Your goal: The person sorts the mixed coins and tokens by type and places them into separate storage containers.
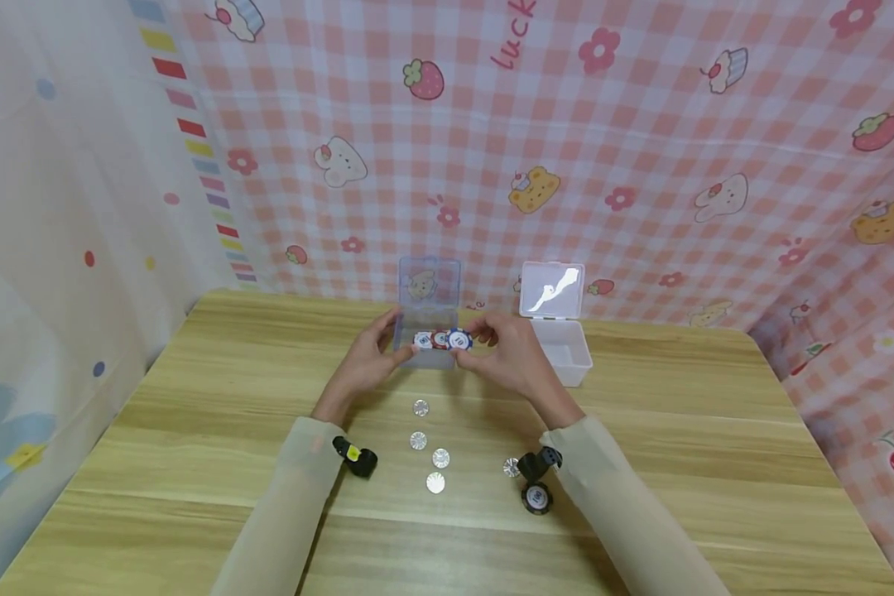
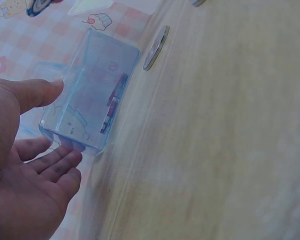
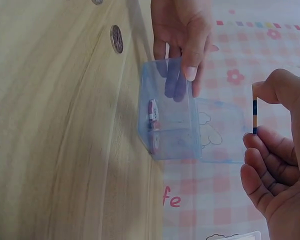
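A clear bluish plastic box stands with its lid raised at the back of the table. My left hand holds it by its left side, thumb at the near rim and fingers against the side wall. My right hand pinches a blue-and-white poker chip, marked 10, between thumb and fingertips. The right wrist view shows this chip edge-on, apart from the box. Inside the box lie a red poker chip and a whitish one.
A white box with its lid up stands right of the clear box. Several silvery coins lie scattered on the wooden table. A black poker chip lies near the right forearm. Patterned cloth hangs behind.
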Motion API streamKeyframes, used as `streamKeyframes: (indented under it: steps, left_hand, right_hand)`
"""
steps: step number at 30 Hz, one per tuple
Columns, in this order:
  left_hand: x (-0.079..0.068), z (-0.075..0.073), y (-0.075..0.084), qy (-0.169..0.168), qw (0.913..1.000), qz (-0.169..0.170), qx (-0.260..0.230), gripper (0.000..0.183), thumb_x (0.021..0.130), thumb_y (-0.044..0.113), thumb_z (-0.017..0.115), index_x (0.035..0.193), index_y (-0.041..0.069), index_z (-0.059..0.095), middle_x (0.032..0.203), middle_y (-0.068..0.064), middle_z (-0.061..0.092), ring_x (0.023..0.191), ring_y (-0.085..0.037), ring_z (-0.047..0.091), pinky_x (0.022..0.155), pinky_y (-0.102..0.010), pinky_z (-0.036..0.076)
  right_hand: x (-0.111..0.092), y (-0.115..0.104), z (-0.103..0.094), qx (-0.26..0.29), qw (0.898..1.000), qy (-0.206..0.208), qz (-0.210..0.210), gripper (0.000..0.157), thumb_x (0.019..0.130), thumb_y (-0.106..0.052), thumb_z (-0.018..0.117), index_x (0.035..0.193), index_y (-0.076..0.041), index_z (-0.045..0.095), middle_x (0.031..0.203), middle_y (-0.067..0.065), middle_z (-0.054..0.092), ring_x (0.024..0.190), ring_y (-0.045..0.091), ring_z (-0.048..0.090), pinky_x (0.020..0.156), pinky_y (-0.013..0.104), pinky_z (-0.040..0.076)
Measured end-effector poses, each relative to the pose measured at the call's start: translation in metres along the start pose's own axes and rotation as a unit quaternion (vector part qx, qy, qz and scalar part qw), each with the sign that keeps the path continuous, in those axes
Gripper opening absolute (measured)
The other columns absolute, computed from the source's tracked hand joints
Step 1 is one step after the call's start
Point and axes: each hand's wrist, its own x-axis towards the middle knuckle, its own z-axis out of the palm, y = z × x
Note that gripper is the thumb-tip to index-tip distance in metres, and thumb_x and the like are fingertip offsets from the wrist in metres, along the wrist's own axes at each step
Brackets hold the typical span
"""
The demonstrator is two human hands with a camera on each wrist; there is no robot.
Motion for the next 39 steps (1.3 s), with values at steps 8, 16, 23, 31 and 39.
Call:
streamKeyframes:
  steps: [8, 16, 23, 31, 39]
  left_hand:
    - [0.000, 0.000, -0.001, 0.006, 0.9999, -0.004, 0.012, 0.076, 0.087, 0.018, 0.068, 0.149, 0.013, 0.024, 0.151, -0.013, 0.030, 0.140, -0.025, 0.029, 0.116, -0.035, 0.025]
    - [0.001, -0.001, 0.000, 0.010, 0.9997, -0.007, 0.021, 0.076, 0.087, 0.018, 0.068, 0.149, 0.012, 0.024, 0.152, -0.012, 0.029, 0.140, -0.026, 0.028, 0.116, -0.035, 0.025]
    - [0.000, 0.000, 0.001, 0.009, 0.9996, -0.010, 0.024, 0.076, 0.086, 0.020, 0.068, 0.149, 0.013, 0.024, 0.152, -0.010, 0.029, 0.139, -0.026, 0.029, 0.116, -0.035, 0.026]
    - [-0.001, 0.000, 0.004, 0.001, 0.9999, -0.007, 0.015, 0.076, 0.087, 0.019, 0.067, 0.149, 0.012, 0.024, 0.154, -0.009, 0.026, 0.140, -0.027, 0.027, 0.116, -0.037, 0.025]
    - [-0.001, -0.001, 0.001, 0.005, 0.9997, -0.011, 0.023, 0.075, 0.088, 0.019, 0.066, 0.149, 0.013, 0.024, 0.152, -0.009, 0.029, 0.140, -0.025, 0.028, 0.116, -0.036, 0.025]
  right_hand:
    - [0.013, 0.006, 0.004, 0.008, 1.000, -0.013, 0.009, 0.026, 0.071, -0.030, 0.076, 0.088, -0.012, 0.068, 0.082, 0.004, 0.066, 0.073, 0.019, 0.057, 0.062, 0.025, 0.049]
    - [0.025, 0.011, 0.014, 0.015, 0.999, -0.024, 0.028, 0.027, 0.071, -0.030, 0.076, 0.088, -0.012, 0.067, 0.083, -0.001, 0.064, 0.078, 0.023, 0.060, 0.064, 0.025, 0.049]
    - [0.032, 0.012, 0.019, 0.000, 1.000, -0.022, 0.015, 0.026, 0.071, -0.030, 0.077, 0.085, -0.011, 0.067, 0.081, -0.001, 0.066, 0.073, 0.016, 0.059, 0.064, 0.025, 0.050]
    - [0.036, 0.013, 0.024, -0.009, 0.998, -0.042, 0.051, 0.030, 0.071, -0.034, 0.078, 0.088, -0.012, 0.067, 0.084, -0.002, 0.067, 0.079, 0.019, 0.061, 0.065, 0.025, 0.051]
    - [0.039, 0.018, 0.027, -0.011, 0.997, -0.073, 0.034, 0.035, 0.075, -0.033, 0.076, 0.095, -0.006, 0.067, 0.093, 0.005, 0.068, 0.090, 0.027, 0.062, 0.075, 0.031, 0.052]
